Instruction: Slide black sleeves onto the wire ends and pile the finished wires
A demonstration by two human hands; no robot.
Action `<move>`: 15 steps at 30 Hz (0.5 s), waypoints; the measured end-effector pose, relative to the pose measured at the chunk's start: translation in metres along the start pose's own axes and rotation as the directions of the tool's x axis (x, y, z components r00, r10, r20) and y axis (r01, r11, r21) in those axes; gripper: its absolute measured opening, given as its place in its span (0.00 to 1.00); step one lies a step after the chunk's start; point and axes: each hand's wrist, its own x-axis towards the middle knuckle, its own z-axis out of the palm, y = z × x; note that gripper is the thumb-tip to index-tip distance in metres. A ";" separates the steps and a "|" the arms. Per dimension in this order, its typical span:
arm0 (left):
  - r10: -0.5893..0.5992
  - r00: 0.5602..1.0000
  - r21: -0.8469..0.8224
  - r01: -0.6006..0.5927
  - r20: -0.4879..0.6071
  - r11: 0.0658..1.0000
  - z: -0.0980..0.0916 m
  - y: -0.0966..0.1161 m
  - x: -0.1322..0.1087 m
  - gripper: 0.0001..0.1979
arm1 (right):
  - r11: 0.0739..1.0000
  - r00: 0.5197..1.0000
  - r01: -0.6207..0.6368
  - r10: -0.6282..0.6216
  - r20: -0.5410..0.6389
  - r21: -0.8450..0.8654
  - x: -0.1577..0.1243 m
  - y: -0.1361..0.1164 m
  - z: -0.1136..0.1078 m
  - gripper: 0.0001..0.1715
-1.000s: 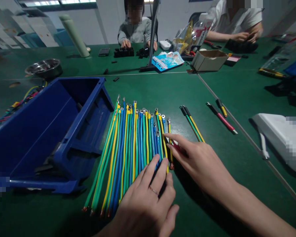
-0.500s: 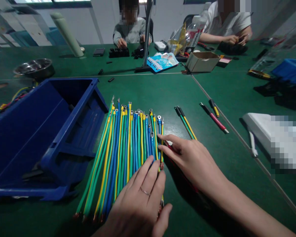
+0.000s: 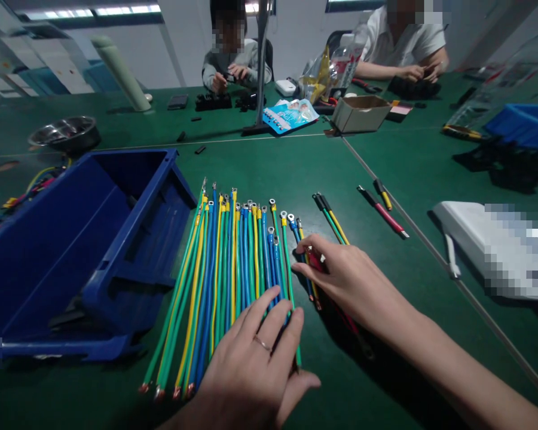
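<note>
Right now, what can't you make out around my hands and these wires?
Head view only:
- Row of wires: near ends of the middle ones hidden under the left hand.
- Right hand: its palm hides whether it pinches the short wires below.
- Blue bin: left side cut off by the frame edge.
- White box: label pixelated.

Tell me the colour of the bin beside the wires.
The bin is dark blue; head view shows it best.

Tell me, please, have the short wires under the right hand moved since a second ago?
Yes: the short wires have swung right, off the wire row, toward the black-tipped pair.
</note>
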 end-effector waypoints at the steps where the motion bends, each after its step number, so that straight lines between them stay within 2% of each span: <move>1: 0.000 1.000 0.002 0.000 0.024 1.000 -0.001 0.000 0.000 0.25 | 1.000 1.000 0.019 -0.019 0.012 0.020 -0.001 -0.002 0.001 0.11; 4: 0.000 0.995 0.018 -0.002 0.102 1.000 -0.002 0.000 -0.001 0.31 | 0.995 0.998 0.054 -0.057 0.033 0.084 -0.005 -0.008 0.003 0.11; 7: 0.010 0.992 0.041 -0.015 0.122 0.999 -0.003 -0.002 0.000 0.30 | 0.988 0.999 0.046 -0.048 0.008 0.147 -0.006 -0.011 0.001 0.13; 11: 0.066 0.982 0.033 -0.072 0.179 0.997 -0.008 -0.004 0.008 0.28 | 0.949 0.993 -0.024 0.060 -0.103 0.313 -0.003 -0.005 -0.011 0.20; 13: 0.072 0.970 0.020 -0.079 0.234 0.997 -0.012 -0.004 0.011 0.29 | 0.948 0.985 -0.068 0.113 -0.129 0.312 -0.001 0.001 -0.016 0.22; 15: 0.060 0.965 0.024 -0.068 0.257 0.997 -0.015 -0.004 0.011 0.29 | 0.960 0.987 -0.094 0.125 -0.102 0.264 -0.001 0.006 -0.017 0.21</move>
